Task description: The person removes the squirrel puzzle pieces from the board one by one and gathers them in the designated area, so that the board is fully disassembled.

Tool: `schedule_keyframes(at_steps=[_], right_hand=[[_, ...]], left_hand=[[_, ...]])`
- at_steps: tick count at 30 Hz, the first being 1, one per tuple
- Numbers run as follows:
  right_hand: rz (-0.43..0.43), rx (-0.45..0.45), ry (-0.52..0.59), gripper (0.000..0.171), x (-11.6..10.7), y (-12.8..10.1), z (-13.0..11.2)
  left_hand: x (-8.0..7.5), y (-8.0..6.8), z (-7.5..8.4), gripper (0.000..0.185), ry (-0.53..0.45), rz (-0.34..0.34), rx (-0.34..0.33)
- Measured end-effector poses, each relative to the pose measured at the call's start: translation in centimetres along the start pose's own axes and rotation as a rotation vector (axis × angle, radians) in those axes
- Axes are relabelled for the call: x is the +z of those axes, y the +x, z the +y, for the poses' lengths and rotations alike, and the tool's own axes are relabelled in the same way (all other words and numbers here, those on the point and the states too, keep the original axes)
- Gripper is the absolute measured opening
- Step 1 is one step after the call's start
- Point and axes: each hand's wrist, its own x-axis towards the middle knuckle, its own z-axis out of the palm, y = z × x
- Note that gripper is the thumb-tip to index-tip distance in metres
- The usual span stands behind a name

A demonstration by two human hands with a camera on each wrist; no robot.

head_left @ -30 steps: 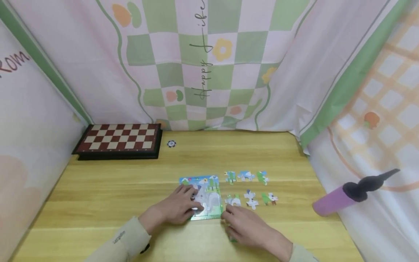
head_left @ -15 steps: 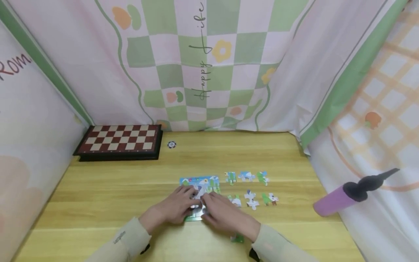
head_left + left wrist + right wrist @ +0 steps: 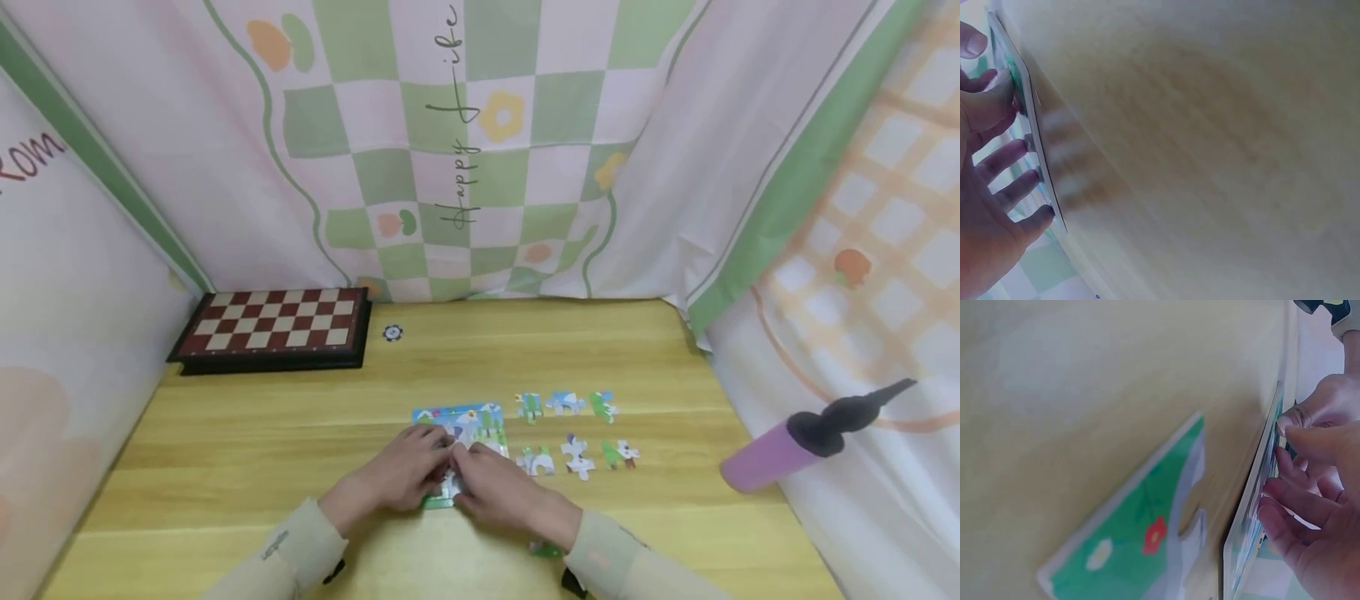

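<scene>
A colourful jigsaw board lies on the wooden table, and both hands rest on its near half. My left hand lies flat, fingers spread on the board's face by its edge. My right hand meets it from the right, with fingertips touching the board. No piece shows in either hand. A green piece with flowers lies flat by my right wrist.
Several loose jigsaw pieces lie in two rows right of the board. A chessboard and a small dark disc sit at the back left. A pink pump juts in at the right. Printed cloth walls surround the table.
My right hand moved left from the loose pieces onto the jigsaw board and now meets the left hand. The left hand stayed on the board.
</scene>
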Motion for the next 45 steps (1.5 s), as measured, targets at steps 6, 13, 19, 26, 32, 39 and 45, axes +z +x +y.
schedule_keyframes(at_steps=[6, 13, 19, 26, 32, 39, 45], right_hand=[[0.032, -0.031, -0.069, 0.034, -0.1, 0.2, 0.0], [0.08, -0.066, -0.098, 0.029, 0.1, 0.6, 0.3], [0.083, -0.058, -0.121, 0.032, 0.0, 0.8, 0.2], [0.07, -0.046, -0.04, 0.033, -0.1, 0.6, -0.2], [0.028, -0.027, 0.043, 0.038, -0.3, 0.5, -0.3], [0.02, -0.037, 0.069, 0.055, -0.8, 0.1, -0.2], [0.1, -0.103, 0.07, 0.049, -2.5, -0.6, 0.8]], left_hand=[[0.1, 0.1, 0.0, 0.019, -0.006, 0.014, 0.004], [-0.1, 0.4, 0.1, 0.013, -0.009, 0.017, 0.01], [-0.3, 0.5, 0.2, 0.014, -0.03, -0.009, -0.011], [-0.4, 0.5, 0.0, 0.012, -0.069, -0.022, -0.024], [-0.3, 0.4, -0.2, 0.011, -0.092, -0.029, -0.031], [-0.2, 0.2, -0.2, 0.011, -0.063, -0.028, -0.019], [0.0, 0.1, -0.3, 0.018, -0.051, -0.012, -0.004]])
